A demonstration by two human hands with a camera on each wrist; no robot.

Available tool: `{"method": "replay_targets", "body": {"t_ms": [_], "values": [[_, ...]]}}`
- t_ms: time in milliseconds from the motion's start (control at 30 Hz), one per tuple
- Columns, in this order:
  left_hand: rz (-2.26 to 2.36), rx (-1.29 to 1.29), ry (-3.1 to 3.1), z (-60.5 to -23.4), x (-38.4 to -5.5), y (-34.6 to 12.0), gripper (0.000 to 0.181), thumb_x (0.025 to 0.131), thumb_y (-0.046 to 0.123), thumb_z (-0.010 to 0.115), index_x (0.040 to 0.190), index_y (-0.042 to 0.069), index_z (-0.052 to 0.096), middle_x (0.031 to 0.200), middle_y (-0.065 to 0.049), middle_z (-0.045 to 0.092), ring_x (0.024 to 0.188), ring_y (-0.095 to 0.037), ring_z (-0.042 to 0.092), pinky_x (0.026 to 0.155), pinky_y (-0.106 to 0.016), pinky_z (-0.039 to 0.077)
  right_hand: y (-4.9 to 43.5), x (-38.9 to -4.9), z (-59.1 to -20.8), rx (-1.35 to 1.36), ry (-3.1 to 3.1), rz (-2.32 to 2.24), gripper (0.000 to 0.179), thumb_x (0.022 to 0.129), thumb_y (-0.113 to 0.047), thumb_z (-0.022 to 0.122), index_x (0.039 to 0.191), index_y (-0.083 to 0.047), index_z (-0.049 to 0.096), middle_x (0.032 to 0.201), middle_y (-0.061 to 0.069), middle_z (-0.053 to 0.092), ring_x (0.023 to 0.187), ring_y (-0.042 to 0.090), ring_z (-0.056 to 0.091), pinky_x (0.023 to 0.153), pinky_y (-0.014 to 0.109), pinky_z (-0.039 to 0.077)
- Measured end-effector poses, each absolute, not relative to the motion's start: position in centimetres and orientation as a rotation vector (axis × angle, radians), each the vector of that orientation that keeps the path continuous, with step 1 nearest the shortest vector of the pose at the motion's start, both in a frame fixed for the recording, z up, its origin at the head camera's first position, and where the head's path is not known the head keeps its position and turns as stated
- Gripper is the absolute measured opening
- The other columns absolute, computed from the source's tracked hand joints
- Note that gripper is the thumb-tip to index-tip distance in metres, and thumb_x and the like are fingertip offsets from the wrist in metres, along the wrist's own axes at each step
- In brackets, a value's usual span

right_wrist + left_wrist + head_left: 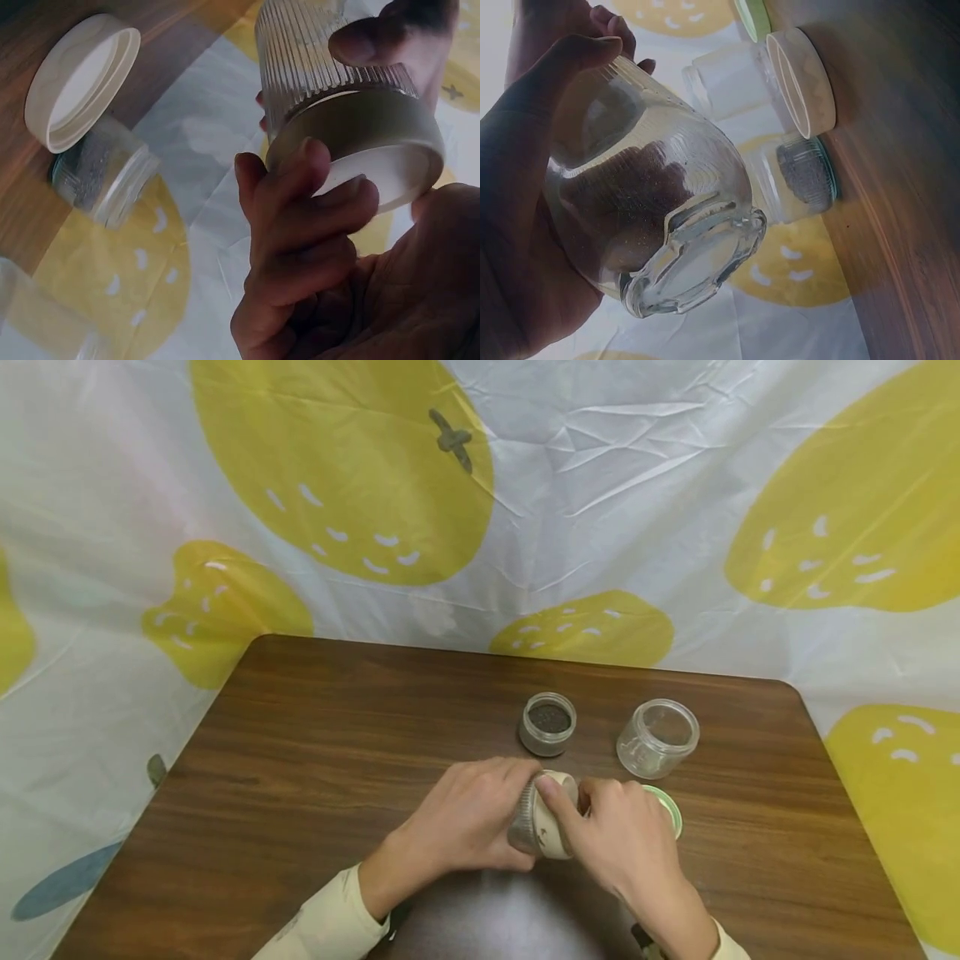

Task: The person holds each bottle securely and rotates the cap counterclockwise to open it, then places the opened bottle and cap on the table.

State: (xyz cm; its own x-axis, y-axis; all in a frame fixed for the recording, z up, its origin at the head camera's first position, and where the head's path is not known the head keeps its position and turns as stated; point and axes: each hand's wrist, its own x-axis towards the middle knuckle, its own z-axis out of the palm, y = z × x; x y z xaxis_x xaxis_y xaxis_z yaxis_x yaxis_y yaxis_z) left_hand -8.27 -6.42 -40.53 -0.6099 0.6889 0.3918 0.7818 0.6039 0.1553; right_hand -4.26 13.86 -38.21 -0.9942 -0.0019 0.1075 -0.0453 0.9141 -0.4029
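My left hand (480, 814) grips a clear ribbed glass jar (656, 165), tilted on its side above the table. Its scalloped base shows in the left wrist view. At the jar's mouth is a cream lid (360, 131), which my right hand (626, 835) holds with curled fingers, the thumb lying along its side. The right wrist view shows the lid against the ribbed glass; how tightly it sits, I cannot tell. Another cream lid (802, 82) stands behind the held jar in both wrist views. Beside my right hand, a green-rimmed lid (671, 810) lies partly hidden.
Beyond my hands, a small clear jar (547, 727) holds dark grains. To its right stands a larger open clear jar (656, 739). Both rest on the brown wooden table (337, 735). A lemon-patterned cloth (555, 527) hangs behind the table's back edge.
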Motion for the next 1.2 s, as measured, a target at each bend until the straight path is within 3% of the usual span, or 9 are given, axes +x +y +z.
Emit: {"method": "replay_targets", "body": {"t_ms": [233, 500, 767, 900, 1067, 1200], "values": [[-0.432, -1.187, -2.535, -40.4, -8.4, -6.4, 0.085, 0.057, 0.053, 0.093, 0.125, 0.012, 0.064, 0.108, 0.005, 0.074, 0.091, -0.009, 0.070, 0.077, -0.028, 0.061, 13.8, -4.3, -38.3, 0.163, -2.929, 0.686, 0.053, 0.100, -0.061, 0.061, 0.070, -0.018, 0.052, 0.054, -0.007, 0.046, 0.051, 0.012, 0.043, 0.050, 0.030, 0.034], [-0.486, -1.193, -2.590, -40.4, -8.6, -6.9, 0.090, 0.058, 0.056, 0.094, 0.129, 0.012, 0.063, 0.114, 0.004, 0.075, 0.095, -0.010, 0.071, 0.079, -0.028, 0.062, 14.5, -4.3, -38.8, 0.414, -2.807, 0.705, 0.046, 0.087, -0.059, 0.077, 0.100, -0.016, 0.062, 0.062, -0.012, 0.049, 0.055, 0.003, 0.044, 0.051, 0.023, 0.037], [-0.560, -1.181, -2.646, -40.5, -8.9, -7.5, 0.090, 0.057, 0.055, 0.095, 0.131, 0.015, 0.062, 0.111, 0.006, 0.074, 0.094, -0.008, 0.070, 0.078, -0.029, 0.062, 15.4, -4.2, -39.1, 0.684, -2.696, 0.736, 0.070, 0.084, -0.057, 0.083, 0.136, -0.015, 0.061, 0.108, -0.008, 0.071, 0.089, 0.006, 0.066, 0.074, 0.030, 0.057], [-0.550, -1.175, -2.651, -40.6, -9.0, -7.5, 0.091, 0.057, 0.055, 0.095, 0.132, 0.015, 0.062, 0.111, 0.006, 0.074, 0.094, -0.008, 0.070, 0.078, -0.030, 0.062, 15.6, -4.2, -38.9, 0.750, -2.683, 0.718, 0.078, 0.082, -0.053, 0.084, 0.145, -0.017, 0.057, 0.119, -0.006, 0.070, 0.096, 0.006, 0.066, 0.078, 0.032, 0.058], [-0.544, -1.167, -2.650, -40.7, -9.1, -7.5, 0.087, 0.059, 0.054, 0.093, 0.131, 0.014, 0.062, 0.110, 0.006, 0.074, 0.091, -0.008, 0.070, 0.075, -0.029, 0.061, 15.7, -4.3, -38.6, 0.845, -2.682, 0.738, 0.087, 0.077, -0.043, 0.089, 0.152, -0.018, 0.052, 0.136, -0.005, 0.063, 0.116, 0.010, 0.066, 0.091, 0.036, 0.060], [-0.548, -1.169, -2.642, -40.9, -9.2, -7.5, 0.084, 0.061, 0.053, 0.091, 0.130, 0.015, 0.063, 0.109, 0.006, 0.074, 0.090, -0.007, 0.069, 0.075, -0.029, 0.061, 15.7, -4.4, -38.5, 0.881, -2.681, 0.766, 0.090, 0.076, -0.038, 0.090, 0.154, -0.019, 0.050, 0.141, -0.005, 0.060, 0.123, 0.011, 0.064, 0.097, 0.036, 0.059]]}}
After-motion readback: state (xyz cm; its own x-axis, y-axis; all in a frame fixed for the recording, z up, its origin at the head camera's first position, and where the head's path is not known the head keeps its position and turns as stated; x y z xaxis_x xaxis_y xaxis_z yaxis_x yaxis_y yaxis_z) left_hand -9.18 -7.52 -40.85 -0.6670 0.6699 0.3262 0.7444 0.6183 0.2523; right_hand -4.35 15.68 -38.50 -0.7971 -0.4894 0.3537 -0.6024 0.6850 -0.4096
